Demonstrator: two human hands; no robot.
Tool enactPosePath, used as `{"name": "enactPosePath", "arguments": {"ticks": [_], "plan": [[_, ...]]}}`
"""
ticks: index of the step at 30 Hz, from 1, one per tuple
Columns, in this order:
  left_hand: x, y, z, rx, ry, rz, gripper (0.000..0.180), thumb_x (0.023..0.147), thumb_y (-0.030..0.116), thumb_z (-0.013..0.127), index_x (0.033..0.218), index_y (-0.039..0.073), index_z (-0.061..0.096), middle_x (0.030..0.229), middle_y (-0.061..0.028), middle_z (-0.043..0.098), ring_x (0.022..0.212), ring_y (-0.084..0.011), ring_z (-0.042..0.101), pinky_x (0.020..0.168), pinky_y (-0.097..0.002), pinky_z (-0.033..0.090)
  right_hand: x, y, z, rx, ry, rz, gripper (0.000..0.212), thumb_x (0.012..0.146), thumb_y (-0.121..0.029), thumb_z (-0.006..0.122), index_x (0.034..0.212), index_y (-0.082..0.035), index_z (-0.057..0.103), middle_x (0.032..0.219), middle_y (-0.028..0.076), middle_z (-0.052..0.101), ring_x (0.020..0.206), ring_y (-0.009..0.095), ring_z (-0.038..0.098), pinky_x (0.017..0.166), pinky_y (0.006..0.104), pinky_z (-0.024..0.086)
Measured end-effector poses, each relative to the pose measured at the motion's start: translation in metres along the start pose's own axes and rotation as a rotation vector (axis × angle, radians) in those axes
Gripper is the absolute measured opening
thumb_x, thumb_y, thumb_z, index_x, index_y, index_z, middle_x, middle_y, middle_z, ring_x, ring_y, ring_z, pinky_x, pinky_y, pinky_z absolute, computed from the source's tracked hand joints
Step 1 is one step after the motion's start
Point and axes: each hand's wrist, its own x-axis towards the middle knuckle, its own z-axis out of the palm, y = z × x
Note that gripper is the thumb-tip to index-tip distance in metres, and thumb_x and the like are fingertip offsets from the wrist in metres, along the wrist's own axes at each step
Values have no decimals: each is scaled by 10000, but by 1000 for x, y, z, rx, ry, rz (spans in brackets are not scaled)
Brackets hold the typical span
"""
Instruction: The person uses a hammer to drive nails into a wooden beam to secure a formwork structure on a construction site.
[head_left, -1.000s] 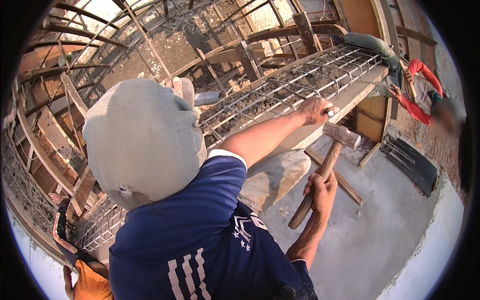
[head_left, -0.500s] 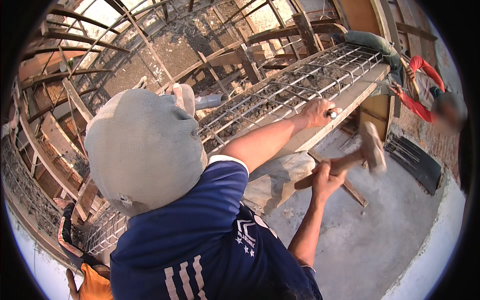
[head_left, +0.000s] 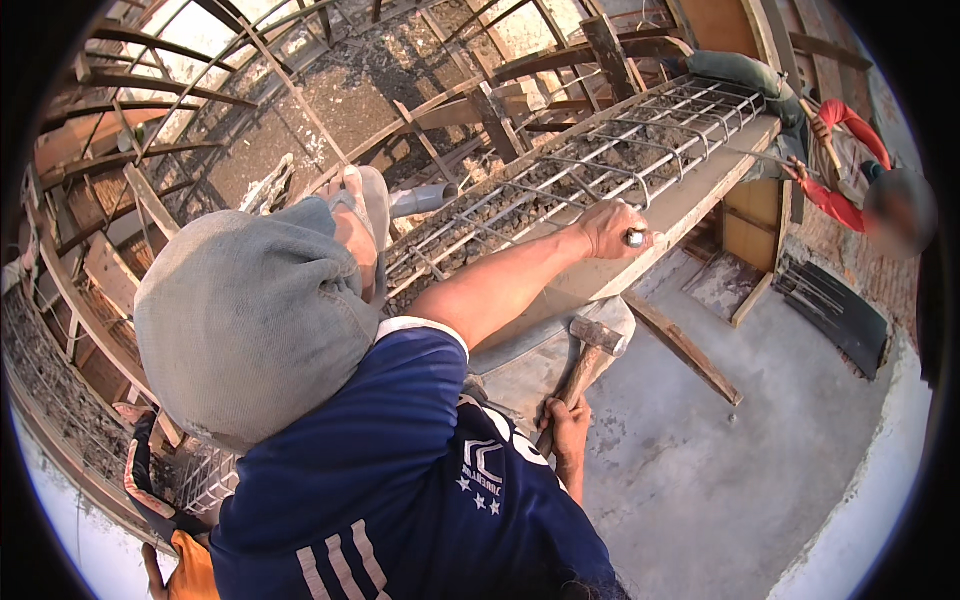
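At 2 o'clock, left hand (head_left: 612,230) clamped on metal rod (head_left: 635,238) beside rebar cage (head_left: 641,186); at 5, right hand (head_left: 568,415) wrapped round hammer (head_left: 579,375), its head toward 4.

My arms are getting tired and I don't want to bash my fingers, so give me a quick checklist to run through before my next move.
1. Hammer gripped: ok, the right hand is closed around its wooden handle.
2. Metal tool held: ok, the left hand is closed around it, one end showing.
3. Metal tool's other end well placed: cannot tell, it is hidden.
4. Hammer clear of the left hand: ok, they are apart.
5. Gloves on: not ok, both hands are bare.
6. Co-worker in red sleeves clear of the hammer: ok, apart from it, toward the far right.
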Motion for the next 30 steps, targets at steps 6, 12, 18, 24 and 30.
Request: {"name": "enactPosePath", "arguments": {"ticks": [6, 12, 18, 24, 30], "plan": [[74, 8, 4, -64, 425, -284, 444, 926, 340, 601, 635, 5, 606, 653, -240, 598, 588, -414, 589, 545, -461, 457, 23, 7, -9, 124, -34, -41, 73, 831, -17, 569, 873, 4, 514, 613, 69, 545, 437, 156, 519, 395, 292, 451], [61, 20, 35, 38, 84, -173, 426, 896, 357, 594, 624, 31, 618, 602, -222, 577, 590, -411, 610, 540, -465, 471, 28, 6, -10, 114, -2, -19, 72, 826, -12, 574, 865, 3, 515, 607, 79, 528, 420, 168, 512, 374, 312, 464], [55, 32, 31, 45, 212, -103, 430, 897, 324, 595, 577, 37, 580, 560, -214, 554, 544, -398, 602, 519, -462, 465, 33, -11, -13, 110, -51, 36, 67, 812, -16, 573, 848, 12, 524, 613, 77, 542, 430, 160, 520, 387, 303, 465], [59, 38, 34, 7, 199, -160, 507, 907, 390, 590, 556, 24, 610, 555, -234, 569, 551, -411, 617, 516, -486, 469, 22, -9, -10, 116, 10, -27, 81, 809, -16, 573, 858, 9, 513, 626, 77, 544, 457, 164, 528, 424, 302, 460], [43, 60, 18, -8, 190, -107, 450, 893, 344, 617, 553, 49, 592, 535, -193, 551, 519, -392, 579, 508, -460, 447, 2, -63, -5, 256, 92, -267, 142, 818, -43, 606, 877, 17, 491, 640, 80, 525, 480, 167, 520, 465, 311, 476]]}}
